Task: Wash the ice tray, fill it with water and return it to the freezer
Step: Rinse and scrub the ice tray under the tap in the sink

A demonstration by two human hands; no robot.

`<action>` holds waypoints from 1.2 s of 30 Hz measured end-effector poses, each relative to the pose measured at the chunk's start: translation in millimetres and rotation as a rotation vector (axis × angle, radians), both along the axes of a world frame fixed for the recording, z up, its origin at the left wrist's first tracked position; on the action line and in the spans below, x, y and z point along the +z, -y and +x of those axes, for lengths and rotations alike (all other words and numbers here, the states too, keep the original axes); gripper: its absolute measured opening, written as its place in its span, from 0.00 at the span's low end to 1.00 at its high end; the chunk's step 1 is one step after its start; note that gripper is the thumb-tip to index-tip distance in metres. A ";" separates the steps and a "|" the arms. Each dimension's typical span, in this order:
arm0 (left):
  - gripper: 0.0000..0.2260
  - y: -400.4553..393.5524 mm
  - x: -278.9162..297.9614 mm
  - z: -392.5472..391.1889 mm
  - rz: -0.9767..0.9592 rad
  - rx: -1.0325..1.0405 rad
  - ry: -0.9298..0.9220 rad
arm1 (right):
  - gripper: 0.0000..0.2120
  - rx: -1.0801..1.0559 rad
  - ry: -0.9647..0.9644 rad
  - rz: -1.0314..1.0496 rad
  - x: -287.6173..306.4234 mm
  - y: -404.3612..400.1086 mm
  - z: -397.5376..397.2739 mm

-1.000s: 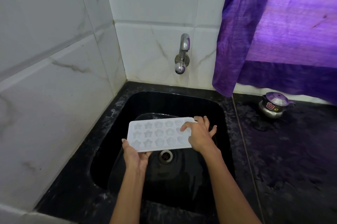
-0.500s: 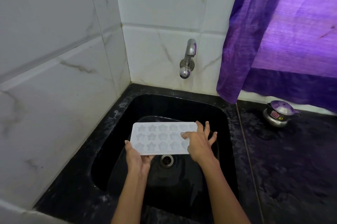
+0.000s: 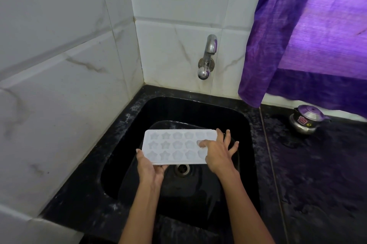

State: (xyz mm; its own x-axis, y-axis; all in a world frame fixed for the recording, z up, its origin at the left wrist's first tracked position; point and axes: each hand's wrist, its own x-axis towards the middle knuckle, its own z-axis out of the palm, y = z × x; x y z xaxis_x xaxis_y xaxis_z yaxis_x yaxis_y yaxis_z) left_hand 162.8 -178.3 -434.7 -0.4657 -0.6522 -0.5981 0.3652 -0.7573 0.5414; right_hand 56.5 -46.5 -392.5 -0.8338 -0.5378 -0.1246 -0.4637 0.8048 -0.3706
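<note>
A white ice tray (image 3: 174, 145) with star-shaped cells is held level over the black sink (image 3: 228, 110), above the drain (image 3: 181, 168). My left hand (image 3: 150, 168) grips the tray's near left corner from below, thumb on the left edge. My right hand (image 3: 217, 153) lies on the tray's right end with fingers spread, and its thumb presses into a cell. The steel tap (image 3: 207, 57) on the back wall is above the tray, and no water runs from it.
White marble-look tiles (image 3: 59, 84) close in the left and back. A purple curtain (image 3: 307, 35) hangs at the right. A small steel pot with a lid (image 3: 306, 118) stands on the black counter (image 3: 317, 184) to the right of the sink.
The view has shifted, so the sink and tap sit further right and lower in frame. The hands keep their hold on the tray; my right hand's fingers have spread wider.
</note>
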 end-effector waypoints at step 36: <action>0.25 -3.1 -1.8 -8.1 -0.020 -0.058 0.018 | 0.36 0.071 0.006 0.098 7.7 19.2 14.8</action>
State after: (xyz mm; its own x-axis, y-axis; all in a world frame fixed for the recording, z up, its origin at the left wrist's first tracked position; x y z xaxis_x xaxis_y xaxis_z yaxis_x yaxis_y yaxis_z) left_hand 154.8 -175.2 -436.5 -0.4924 -0.6362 -0.5940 0.3108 -0.7659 0.5628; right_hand 71.3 -65.7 -384.8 -0.7928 -0.5810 -0.1841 -0.5193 0.8021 -0.2949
